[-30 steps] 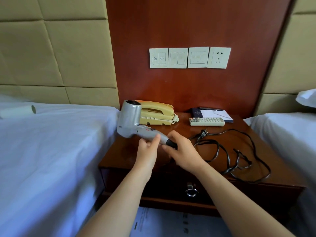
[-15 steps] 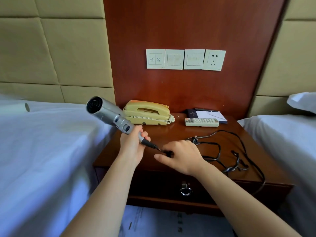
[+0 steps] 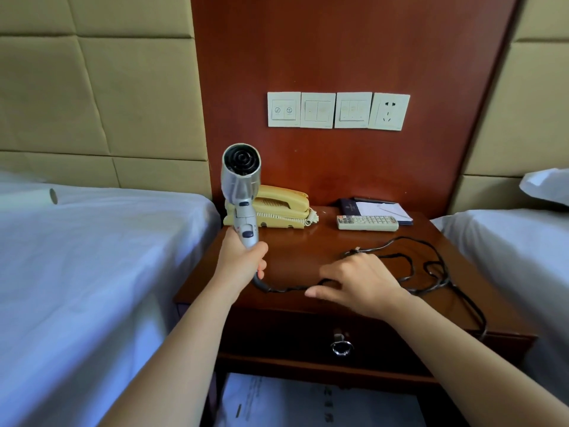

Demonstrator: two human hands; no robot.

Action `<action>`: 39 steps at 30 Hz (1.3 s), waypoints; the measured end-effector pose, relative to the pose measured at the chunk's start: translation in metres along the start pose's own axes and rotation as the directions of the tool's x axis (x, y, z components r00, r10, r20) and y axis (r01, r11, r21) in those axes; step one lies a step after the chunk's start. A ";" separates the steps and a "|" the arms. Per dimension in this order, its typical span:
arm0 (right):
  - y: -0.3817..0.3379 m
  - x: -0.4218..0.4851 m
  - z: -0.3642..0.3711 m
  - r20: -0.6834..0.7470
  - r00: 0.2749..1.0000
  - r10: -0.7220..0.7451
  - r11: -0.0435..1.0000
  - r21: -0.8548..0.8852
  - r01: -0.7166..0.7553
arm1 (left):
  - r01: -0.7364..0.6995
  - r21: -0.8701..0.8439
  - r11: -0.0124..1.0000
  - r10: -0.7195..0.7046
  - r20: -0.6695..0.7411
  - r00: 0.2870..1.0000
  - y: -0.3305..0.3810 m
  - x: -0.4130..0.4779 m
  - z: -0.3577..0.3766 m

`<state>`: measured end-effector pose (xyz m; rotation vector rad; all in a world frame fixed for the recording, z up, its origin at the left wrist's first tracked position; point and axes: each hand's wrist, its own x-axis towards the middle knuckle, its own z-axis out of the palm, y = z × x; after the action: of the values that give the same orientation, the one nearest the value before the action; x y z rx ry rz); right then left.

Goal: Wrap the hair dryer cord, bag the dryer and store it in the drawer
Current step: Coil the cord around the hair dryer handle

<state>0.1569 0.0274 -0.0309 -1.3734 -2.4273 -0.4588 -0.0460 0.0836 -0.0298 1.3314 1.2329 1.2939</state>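
I read R hand [image 3: 357,285] loosely spread, fingers laid over cord [image 3: 438,282] on nightstand [image 3: 301,248], no grip. L hand [image 3: 243,260] clenches hair dryer [image 3: 241,186] handle, unit upright. Vs 0.5 s ago: dryer was tilted left; R hand pinched cord.

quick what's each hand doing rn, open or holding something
Left hand: grips the hair dryer by its handle, dryer upright.
Right hand: open, fingers spread over the cord on the nightstand.
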 end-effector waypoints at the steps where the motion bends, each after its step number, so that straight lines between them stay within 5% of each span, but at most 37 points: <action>1: 0.004 -0.002 0.000 -0.023 1.000 0.001 1.000 -0.005 -0.001 | -0.014 0.037 0.999 0.014 -0.007 1.000 0.001 0.001 0.000; 20: 0.053 -0.021 -0.013 -0.122 0.991 0.060 0.966 -0.243 -0.088 | -0.175 0.338 0.925 0.174 0.033 0.984 0.020 -0.002 0.006; 28: 0.055 -0.013 -0.020 -0.157 0.987 0.016 0.903 -0.421 -0.082 | -0.132 0.496 0.858 0.177 -0.044 0.983 0.021 -0.009 0.018; 35: 0.060 -0.011 -0.029 -0.263 0.964 0.030 0.872 -0.466 -0.154 | -0.188 0.698 0.691 0.048 0.216 0.975 0.019 -0.022 0.041; 39: 0.065 -0.014 -0.038 -0.327 0.944 0.038 0.859 -0.471 -0.198 | -0.119 0.562 0.819 -0.068 0.301 0.951 0.016 -0.021 0.053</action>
<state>0.2238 0.0326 0.0049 -1.4934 -2.0258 -1.2405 0.0091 0.0632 -0.0204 1.9023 1.4378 0.6906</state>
